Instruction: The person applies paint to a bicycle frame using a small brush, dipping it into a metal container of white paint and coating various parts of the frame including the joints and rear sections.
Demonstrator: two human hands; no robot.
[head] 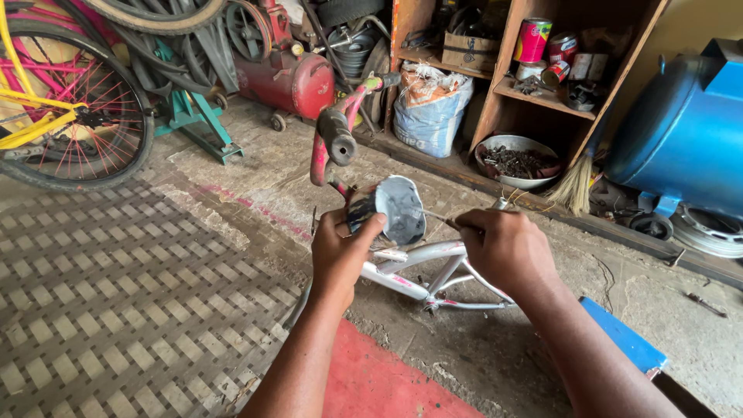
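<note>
— Bicycle frame [418,271], small and silver-white, lies at the centre on the floor [495,364]. What floor is it?

— Rough grey concrete, dusty and cracked, with a red painted patch [379,387] at 6 o'clock. At 8 o'clock there is a woven mat [124,294] in brown and cream squares.

— And the hands?

— The left hand [340,251] is closed around a curved, shiny grey plate [401,209] at the front of the frame, thumb on its edge. The right hand [505,246] is closed on a thin metal tool [437,218]; its tip touches the plate. Which kind of tool, I cannot tell.

— What stands above the plate?

— A pink handlebar [344,124] with a black rubber grip, worn and scratched, toward 12 o'clock.

— The room around?

— It looks like a workshop. At 10 o'clock a bicycle wheel [73,116] with pink spokes and a yellow frame. At 11 o'clock a red round compressor tank [290,81] on small wheels. At 1 o'clock a wooden shelf [542,97] with tin cans, and under it a metal bowl [517,161] full of dark small parts. Beside it a white sack [429,108]. At 3 o'clock a big blue metal tank [685,131], smooth, and a straw broom [576,186] just beside it. At 5 o'clock a flat blue board [623,337].
</note>
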